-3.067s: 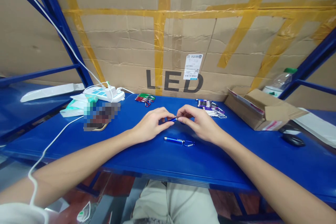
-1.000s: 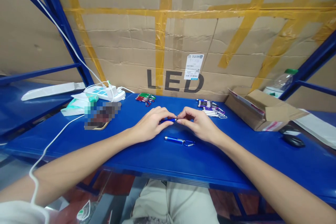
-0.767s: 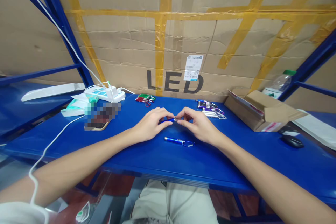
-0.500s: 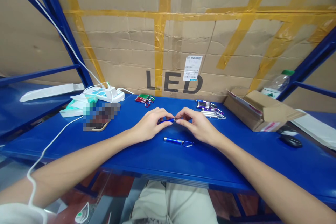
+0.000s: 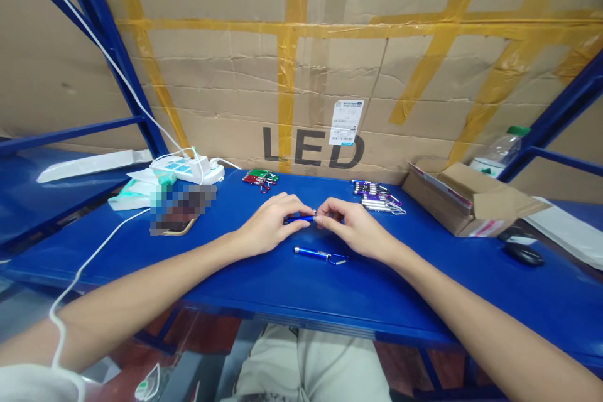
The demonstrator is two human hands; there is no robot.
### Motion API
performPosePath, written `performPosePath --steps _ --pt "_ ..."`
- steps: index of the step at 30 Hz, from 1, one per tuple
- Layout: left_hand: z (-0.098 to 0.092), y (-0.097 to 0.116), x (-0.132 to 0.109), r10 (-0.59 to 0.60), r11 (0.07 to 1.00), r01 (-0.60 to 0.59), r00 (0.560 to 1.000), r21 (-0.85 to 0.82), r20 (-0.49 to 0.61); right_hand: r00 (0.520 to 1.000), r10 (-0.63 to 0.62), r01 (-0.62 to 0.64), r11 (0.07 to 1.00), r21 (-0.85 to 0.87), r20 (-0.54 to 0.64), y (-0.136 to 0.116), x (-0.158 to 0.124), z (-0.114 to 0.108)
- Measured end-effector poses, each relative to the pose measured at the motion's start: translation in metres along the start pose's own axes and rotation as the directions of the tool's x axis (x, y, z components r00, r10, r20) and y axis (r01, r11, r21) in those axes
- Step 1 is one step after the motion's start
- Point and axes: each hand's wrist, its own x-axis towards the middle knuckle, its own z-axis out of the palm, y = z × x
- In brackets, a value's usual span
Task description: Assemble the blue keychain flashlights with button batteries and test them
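Note:
A small blue keychain torch (image 5: 300, 218) is held level just above the blue table (image 5: 292, 292). My left hand (image 5: 269, 222) is closed round its barrel. My right hand (image 5: 351, 226) pinches the torch's right end with thumb and fingertips; what sits at that end is hidden by the fingers. A second blue torch with a clip (image 5: 320, 255) lies on the table just in front of both hands, touched by neither.
Red and green torches (image 5: 260, 178) lie at the back left of centre, purple and silver ones (image 5: 377, 195) at the back right. An open cardboard box (image 5: 471, 198), a bottle (image 5: 499, 151) and a black mouse (image 5: 522, 254) stand right. A power strip (image 5: 188, 169) and cable lie left.
Both hands have stayed together on the blue torch; the fingers shifted only slightly. The torch on the table has not moved.

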Motion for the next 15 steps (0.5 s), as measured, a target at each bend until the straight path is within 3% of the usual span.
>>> performPosePath --steps 6,11,15 --pt "-0.0027 0.001 0.0009 0.051 0.998 -0.051 0.999 0.028 -0.004 0.997 0.057 -0.064 0.988 0.143 0.051 0.004 0.0035 -0.0011" --pt "-0.0024 0.0007 0.0017 -0.005 1.0 0.005 1.0 0.013 -0.008 0.999 0.0 0.002 0.999 0.045 -0.046 0.0029 0.0029 0.0011" --pt "-0.0018 -0.0002 0.0016 -0.005 1.0 0.005 1.0 0.018 0.002 0.998 -0.051 0.051 0.999 -0.01 -0.041 0.0012 0.0009 0.0025"
